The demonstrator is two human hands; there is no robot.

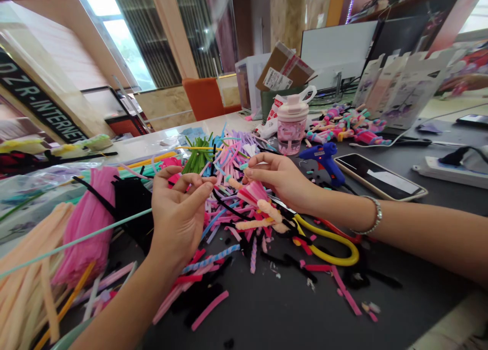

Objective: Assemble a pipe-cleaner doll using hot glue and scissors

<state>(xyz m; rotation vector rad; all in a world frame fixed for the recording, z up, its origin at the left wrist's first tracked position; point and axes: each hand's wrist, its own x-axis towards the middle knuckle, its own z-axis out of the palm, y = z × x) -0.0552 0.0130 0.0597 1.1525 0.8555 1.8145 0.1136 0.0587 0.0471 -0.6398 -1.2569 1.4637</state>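
Pretty busy craft desk (274, 314) here, dark grey top and stuff everywhere. The left hand (179, 217) is up over a big heap of cut pipe cleaners (232, 217), fingers half curled, and honestly I can't tell if that grip is closed on anything. A long mint green pipe cleaner (76, 240) runs up from the lower left and ends right at that hand.

The right hand (280, 179) comes in from the other side with its grip pinched shut, thumb against index finger, on something thin that's too small to make out. Its fingertips (247, 171) are near the left hand's but not touching them. There's a beaded bracelet (375, 216) on the right wrist, and just below that hand sit yellow-handled scissors (328, 245), with the blades in the heap.

Left of the heap are long bundles of peach (30, 268), pink (86, 233) and black (131, 207) pipe cleaners, and a green bunch (198, 155) lies at the far side. Over to the right there's a blue glue gun (324, 164), a phone (381, 177) lying flat, and a pink tumbler (292, 128). Behind those are a pile of little pipe-cleaner figures (343, 126) and some printed packaging cards (404, 85).
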